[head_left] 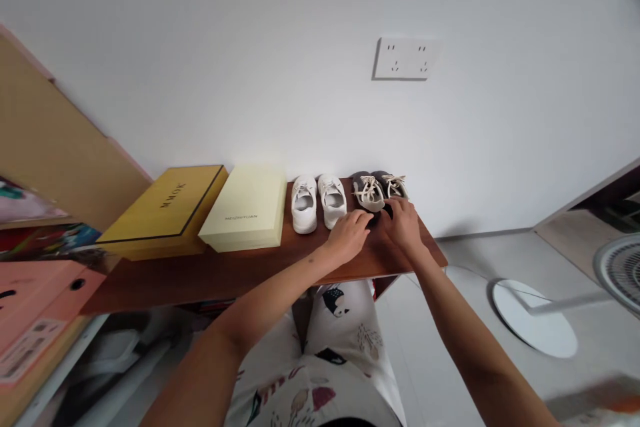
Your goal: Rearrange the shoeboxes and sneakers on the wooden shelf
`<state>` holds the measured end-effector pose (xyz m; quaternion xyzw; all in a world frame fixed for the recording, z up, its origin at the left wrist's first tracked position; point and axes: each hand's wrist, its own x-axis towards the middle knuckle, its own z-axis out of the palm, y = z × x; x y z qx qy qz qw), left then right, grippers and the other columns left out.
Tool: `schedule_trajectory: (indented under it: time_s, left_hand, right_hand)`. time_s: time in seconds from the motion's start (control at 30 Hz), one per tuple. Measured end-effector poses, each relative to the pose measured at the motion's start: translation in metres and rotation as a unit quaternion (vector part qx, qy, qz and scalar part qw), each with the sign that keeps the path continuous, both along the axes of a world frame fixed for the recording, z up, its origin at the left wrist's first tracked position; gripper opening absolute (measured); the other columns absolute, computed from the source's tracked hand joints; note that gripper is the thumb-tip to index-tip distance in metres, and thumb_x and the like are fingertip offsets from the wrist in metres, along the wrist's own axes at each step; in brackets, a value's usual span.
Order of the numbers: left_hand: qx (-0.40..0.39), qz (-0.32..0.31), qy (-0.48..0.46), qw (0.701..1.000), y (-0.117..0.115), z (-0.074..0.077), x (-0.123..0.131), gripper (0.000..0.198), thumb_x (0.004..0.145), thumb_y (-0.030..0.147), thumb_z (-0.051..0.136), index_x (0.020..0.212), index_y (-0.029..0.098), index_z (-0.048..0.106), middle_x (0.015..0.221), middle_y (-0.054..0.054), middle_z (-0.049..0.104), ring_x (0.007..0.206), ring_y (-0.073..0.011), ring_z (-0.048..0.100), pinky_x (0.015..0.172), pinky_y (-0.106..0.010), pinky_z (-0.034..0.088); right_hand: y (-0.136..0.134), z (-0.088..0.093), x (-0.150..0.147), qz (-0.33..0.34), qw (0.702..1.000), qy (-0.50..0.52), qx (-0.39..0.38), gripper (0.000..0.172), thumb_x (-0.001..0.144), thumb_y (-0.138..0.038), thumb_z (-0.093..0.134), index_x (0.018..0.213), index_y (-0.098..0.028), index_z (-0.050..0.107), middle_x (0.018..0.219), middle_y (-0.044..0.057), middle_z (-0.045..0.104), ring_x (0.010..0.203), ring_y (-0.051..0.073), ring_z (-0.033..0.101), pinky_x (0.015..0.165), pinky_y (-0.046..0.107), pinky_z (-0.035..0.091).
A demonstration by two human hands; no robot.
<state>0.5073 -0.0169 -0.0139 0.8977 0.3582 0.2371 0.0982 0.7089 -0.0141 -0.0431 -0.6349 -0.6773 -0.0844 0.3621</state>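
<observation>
Far right: charcoal shoes with cream laces [369, 192] are set on the brown wooden shelf [175, 281]; placing seems unfinished.
Left of these: white lace-up shoes [304, 217] are stood side by side, apparently done.
Left hand [350, 235]: half-curled near the charcoal shoes; grasp cannot be told.
Right hand [401, 223]: held at their near end; grasp likewise unclear.

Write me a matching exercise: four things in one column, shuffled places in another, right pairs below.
Things
1. dark shoes
2. white shoes
3. cream box
4. socket plate

Places
A. on the wall
B. between the yellow box and white shoes
C. right end of the row, by the left hand and right hand
D. between the cream box and dark shoes

Pairs: 1-C; 2-D; 3-B; 4-A
</observation>
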Motion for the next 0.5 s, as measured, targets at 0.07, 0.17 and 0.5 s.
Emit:
schedule_trajectory:
  time_s: [0.07,0.17,0.5]
  left_hand:
    - [-0.003,-0.014,-0.049,0.999,-0.017,0.003,-0.032,0.037,0.092,0.022,0.051,0.129,0.022,0.052,0.123,-0.01,0.059,0.113,-0.0233,0.06,0.098,-0.039,0.048]
    - [-0.035,0.01,-0.132,0.991,-0.042,0.001,-0.088,0.03,0.091,0.026,0.053,0.121,0.023,0.058,0.112,-0.008,0.065,0.099,-0.0196,0.066,0.09,-0.034,0.052]
    - [-0.069,0.543,-0.521,0.655,-0.022,-0.027,-0.321,0.018,0.089,0.037,0.049,0.085,0.019,0.051,0.078,0.001,0.054,0.071,-0.0126,0.056,0.07,-0.029,0.052]
  right_hand:
    - [-0.014,-0.002,-0.023,0.048,0.995,0.076,0.037,0.027,0.091,-0.029,0.05,0.114,-0.018,0.06,0.115,0.015,0.063,0.108,0.029,0.056,0.096,0.046,0.043]
    - [-0.041,-0.01,-0.069,0.094,0.965,0.241,0.027,0.025,0.09,-0.038,0.055,0.106,-0.02,0.062,0.104,0.011,0.066,0.098,0.025,0.061,0.092,0.042,0.048]
    - [-0.068,-0.037,-0.271,0.118,0.526,0.802,-0.259,0.029,0.069,-0.035,0.081,0.08,-0.02,0.059,0.063,-0.006,0.056,0.053,0.007,0.051,0.054,0.019,0.048]
